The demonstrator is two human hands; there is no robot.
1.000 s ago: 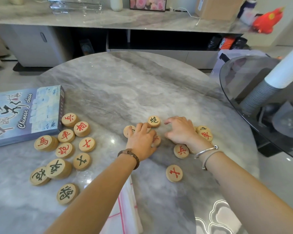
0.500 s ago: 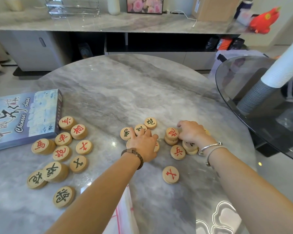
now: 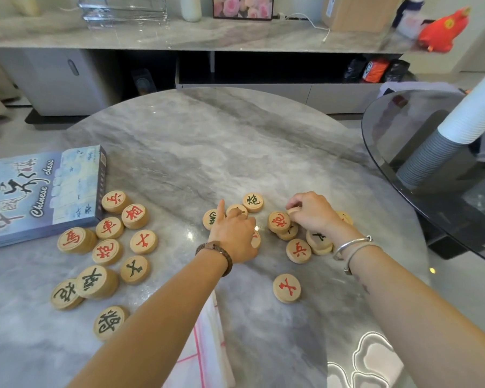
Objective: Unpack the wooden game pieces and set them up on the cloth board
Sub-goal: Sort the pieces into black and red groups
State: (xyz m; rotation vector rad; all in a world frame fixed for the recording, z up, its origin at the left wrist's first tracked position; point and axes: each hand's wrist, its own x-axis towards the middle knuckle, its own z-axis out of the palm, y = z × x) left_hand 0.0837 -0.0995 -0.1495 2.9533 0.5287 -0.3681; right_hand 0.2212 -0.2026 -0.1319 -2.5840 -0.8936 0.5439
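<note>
Round wooden pieces with red or dark characters lie on a grey marble table [image 3: 179,152]. One cluster of wooden pieces [image 3: 107,247] sits at the left by the blue game box [image 3: 37,191]. A second group of wooden pieces [image 3: 298,250] lies around my hands. My left hand [image 3: 231,232] rests on pieces in the middle, its index finger stretched forward. My right hand [image 3: 310,211] pinches one wooden piece [image 3: 294,210] above a small stack topped by a red-marked piece [image 3: 279,222]. The folded white cloth board [image 3: 205,348] with pink lines lies at the near edge, under my left forearm.
A round glass table [image 3: 403,175] with a white and grey ribbed post [image 3: 443,141] stands close on the right. A long marble shelf [image 3: 179,35] with a box, a picture and a red toy runs along the back.
My right hand has drawn pieces together into small stacks and lifted one between its fingers. My left hand shifted slightly and now points its index finger forward.
</note>
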